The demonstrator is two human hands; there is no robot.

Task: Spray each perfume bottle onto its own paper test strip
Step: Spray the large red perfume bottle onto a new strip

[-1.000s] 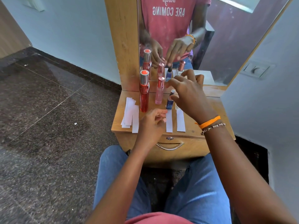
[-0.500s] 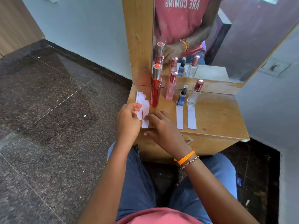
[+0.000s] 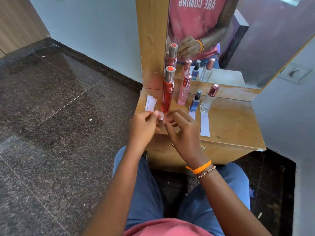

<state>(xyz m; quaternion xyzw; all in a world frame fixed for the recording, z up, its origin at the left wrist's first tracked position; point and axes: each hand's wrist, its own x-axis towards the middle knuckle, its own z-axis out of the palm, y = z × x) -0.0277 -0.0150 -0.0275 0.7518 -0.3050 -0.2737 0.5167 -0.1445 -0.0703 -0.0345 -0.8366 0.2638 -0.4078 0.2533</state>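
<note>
Pinching 1 paper strip point(image 3: 160, 116) together at the tabletop's point(image 3: 235, 126) front-left edge: left hand point(image 3: 144, 126), right hand point(image 3: 183, 133). Behind: 4 upright perfume bottles point(image 3: 167, 92); spare strips point(image 3: 150, 103) far left.

the hands point(image 3: 163, 126) hide most of the pinched paper strip point(image 3: 161, 115).

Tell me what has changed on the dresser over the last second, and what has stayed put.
The right hand has left the blue bottle and come across to the left hand by the paper stack. Both hands now pinch one strip in front of the red bottle. All four bottles, including the pink bottle and the clear bottle, stand as before, and the laid strips have not moved.
</note>
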